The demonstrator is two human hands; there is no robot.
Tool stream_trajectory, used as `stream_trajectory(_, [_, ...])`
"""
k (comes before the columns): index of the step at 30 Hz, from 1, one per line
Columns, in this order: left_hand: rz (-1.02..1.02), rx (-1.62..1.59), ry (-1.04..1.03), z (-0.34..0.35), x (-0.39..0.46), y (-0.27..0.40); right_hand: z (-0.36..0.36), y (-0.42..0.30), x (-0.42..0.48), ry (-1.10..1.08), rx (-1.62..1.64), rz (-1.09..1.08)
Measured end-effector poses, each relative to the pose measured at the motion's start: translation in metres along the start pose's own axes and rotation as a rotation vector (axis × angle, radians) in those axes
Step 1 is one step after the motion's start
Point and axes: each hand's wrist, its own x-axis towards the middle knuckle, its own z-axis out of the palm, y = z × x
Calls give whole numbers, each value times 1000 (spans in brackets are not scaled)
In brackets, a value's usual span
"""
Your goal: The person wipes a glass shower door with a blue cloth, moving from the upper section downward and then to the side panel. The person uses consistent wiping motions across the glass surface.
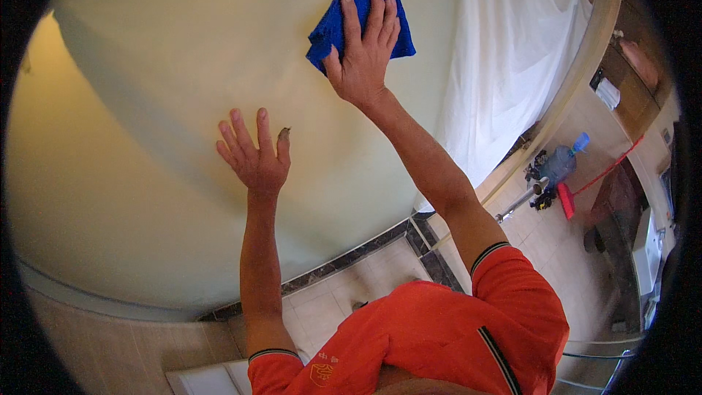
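Observation:
A large pale, smooth panel [164, 175] fills the left and middle of the view. My right hand [364, 60] lies on a blue cloth [406, 38], pressing it flat against the panel near the top, fingers slightly spread over it. Lower and to the left, my left hand [258, 164] rests with spread fingers against the same panel and holds nothing. Something dark is on its thumb tip; I cannot tell what.
A white curtain [493, 66] hangs right of the panel. Beyond stand a blue plastic water bottle [559, 164], a red broom [565, 201] and a white basin [648, 252]. A dark stone border [351, 255] edges the tiled floor [318, 312].

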Motion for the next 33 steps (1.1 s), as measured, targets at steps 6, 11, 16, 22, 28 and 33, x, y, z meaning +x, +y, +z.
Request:
stream_trajectory(6, [-7,-1,3,-2,5,0,1,-6,14,5,-15,-2])
stream_trajectory(11, [-1,2,-10,-3,2,-1,4,-5,10,5,-9,-4])
stream_trajectory(16, [-3,-4,-3,-3,2,1,4,-4,9,22,-4,-14])
stream_trajectory(22, [3,-3,3,-2,3,0,2,-5,9,5,-15,1])
stream_trajectory(28, [-6,-19,-19,0,2,-1,-1,-10,-25,-84,-8,10])
stream_trajectory(33, [-11,-26,-26,-1,3,-2,-2,-15,-63,-178,9,32])
